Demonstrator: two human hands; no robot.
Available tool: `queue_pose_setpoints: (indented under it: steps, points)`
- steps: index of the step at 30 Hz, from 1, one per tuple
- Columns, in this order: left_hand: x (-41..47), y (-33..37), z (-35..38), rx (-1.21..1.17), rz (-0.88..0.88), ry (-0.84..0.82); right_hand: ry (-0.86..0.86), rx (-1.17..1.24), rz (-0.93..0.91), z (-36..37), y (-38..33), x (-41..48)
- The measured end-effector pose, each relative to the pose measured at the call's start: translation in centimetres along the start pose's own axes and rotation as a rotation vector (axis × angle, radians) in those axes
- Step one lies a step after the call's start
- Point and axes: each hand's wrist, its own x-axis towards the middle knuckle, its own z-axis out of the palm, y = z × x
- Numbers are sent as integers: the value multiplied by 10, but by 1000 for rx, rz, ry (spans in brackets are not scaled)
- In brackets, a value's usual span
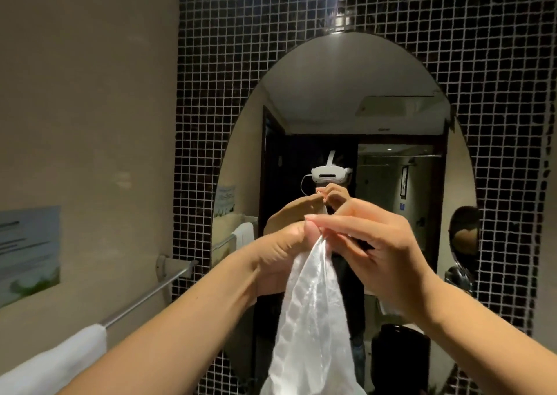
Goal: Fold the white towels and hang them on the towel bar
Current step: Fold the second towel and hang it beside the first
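A thin, shiny white plastic bag (310,319) hangs down in front of me at chest height. My left hand (277,259) and my right hand (373,250) both pinch its gathered top edge, fingertips almost touching. A white towel (60,361) hangs over the metal towel bar (150,295) on the beige wall at lower left, below and left of my left forearm. Whether anything is inside the bag cannot be seen.
An oval mirror (346,123) on a dark mosaic-tile wall (497,63) faces me and reflects my hands and a doorway. A poster (28,253) hangs on the left wall. A small round mirror (464,234) and a dark container (401,355) stand at lower right.
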Motion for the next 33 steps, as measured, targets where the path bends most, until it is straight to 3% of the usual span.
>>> queue_pose_setpoints:
  steps: [8, 11, 13, 17, 20, 25, 29, 33]
  points:
    - [1, -9, 4, 56, -99, -130, -43, -148, 57, 5, -8, -7]
    - [1, -6, 12, -26, -162, 29, -104, -197, 74, 3, -4, -8]
    - [6, -10, 9, 16, -104, 181, -194, -208, 111, 1, 0, -9]
    - [3, -23, 7, 278, 289, 526, -278, -244, 219, 1, 5, -16]
    - [-17, -28, 20, 528, 537, 472, -232, -213, 286, 2, 3, -20]
    - [-50, -53, 29, 1123, 489, 396, -166, -223, 316, 2, 0, -21]
    - [-67, -70, 19, 1198, 422, 518, -157, -291, 393, 1, 8, -29]
    - [-72, -68, 7, 1231, 346, 745, -142, -367, 415, -3, 13, -35]
